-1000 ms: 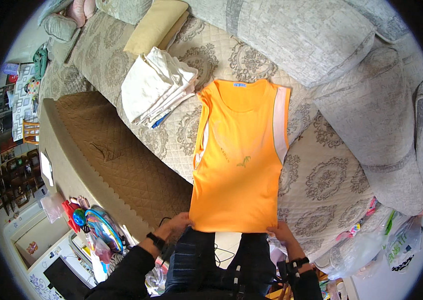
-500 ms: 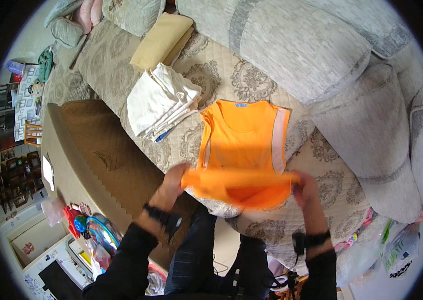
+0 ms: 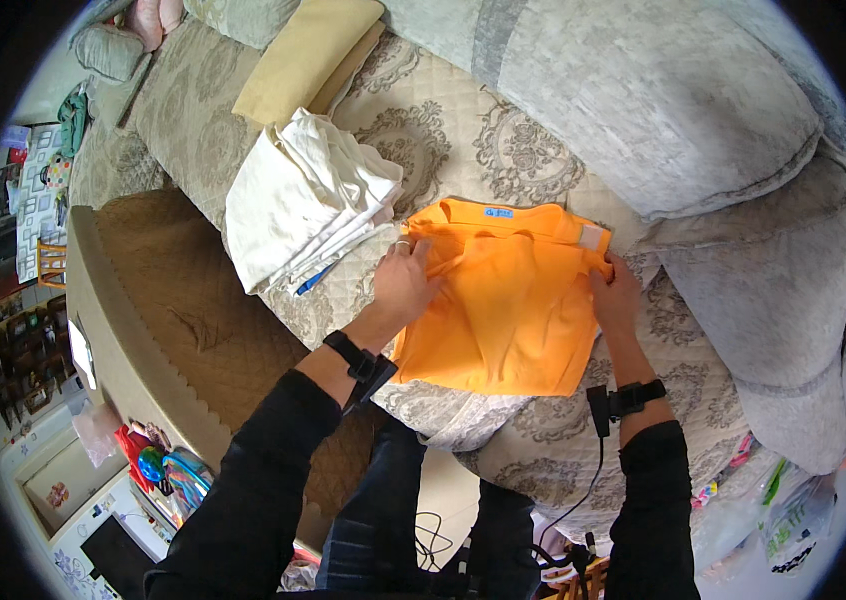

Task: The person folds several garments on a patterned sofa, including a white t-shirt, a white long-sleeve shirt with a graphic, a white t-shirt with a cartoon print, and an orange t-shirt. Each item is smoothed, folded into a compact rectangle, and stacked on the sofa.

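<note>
An orange sleeveless vest (image 3: 508,320) lies on the patterned sofa cover in front of me. Its lower part is folded up over the front, almost to the collar, where a blue label shows. My left hand (image 3: 405,282) grips the folded-up edge by the left shoulder, a ring on one finger. At the right shoulder, my right hand (image 3: 618,298) pinches the same layer beside a small pale panel. Some fingertips are hidden in the cloth. Just left of the vest sits a stack of folded white cloth (image 3: 308,200), with a bit of blue poking out below.
Behind the white stack lies a folded yellow cloth (image 3: 308,60). Grey sofa cushions (image 3: 663,110) line the back and right. A brown-covered table (image 3: 133,350) stands to the left, close to my left arm. Plastic bags (image 3: 793,520) sit at the lower right. A cable hangs from my right wrist strap.
Both hands have moved away from me, carrying the vest's lower edge up over its front toward the collar. The neck opening and white side panels are now mostly covered.
</note>
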`<state>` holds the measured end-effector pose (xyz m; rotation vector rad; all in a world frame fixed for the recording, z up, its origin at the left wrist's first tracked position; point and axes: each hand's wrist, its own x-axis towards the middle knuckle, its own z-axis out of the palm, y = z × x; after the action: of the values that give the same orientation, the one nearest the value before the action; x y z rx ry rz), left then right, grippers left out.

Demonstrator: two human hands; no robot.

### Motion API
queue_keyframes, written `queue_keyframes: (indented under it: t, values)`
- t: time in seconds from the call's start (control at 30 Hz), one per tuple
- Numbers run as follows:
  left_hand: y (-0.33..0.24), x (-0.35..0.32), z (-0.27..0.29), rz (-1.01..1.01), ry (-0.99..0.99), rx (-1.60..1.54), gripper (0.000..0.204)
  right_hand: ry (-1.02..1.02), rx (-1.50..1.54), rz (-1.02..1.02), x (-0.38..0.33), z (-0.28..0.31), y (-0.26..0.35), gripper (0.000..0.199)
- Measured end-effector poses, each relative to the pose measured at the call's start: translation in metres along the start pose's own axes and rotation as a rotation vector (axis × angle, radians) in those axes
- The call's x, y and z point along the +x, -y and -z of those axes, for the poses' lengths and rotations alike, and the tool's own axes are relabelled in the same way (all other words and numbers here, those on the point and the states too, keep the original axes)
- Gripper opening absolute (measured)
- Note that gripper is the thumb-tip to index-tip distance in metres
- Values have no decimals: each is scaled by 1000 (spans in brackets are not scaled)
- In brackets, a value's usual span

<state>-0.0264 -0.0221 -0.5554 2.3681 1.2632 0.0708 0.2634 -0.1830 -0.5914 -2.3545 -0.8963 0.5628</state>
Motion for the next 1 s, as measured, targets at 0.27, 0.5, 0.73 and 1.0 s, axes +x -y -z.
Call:
queue_keyframes:
  t: [0.27, 0.5, 0.73, 1.0]
  values:
    - [16, 40, 6, 7, 274, 58, 22, -32, 145, 169, 9, 15, -10, 24]
    - [9, 28, 26, 150, -129, -521, 18, 196, 282, 62, 18, 28, -25, 20]
    - [-5, 39, 19, 134, -545, -207, 23, -5, 948, -94, 58, 24, -16, 26]
    - [10, -96, 5, 539, 166, -273, 22, 323, 277, -309, -123, 12, -53, 20]
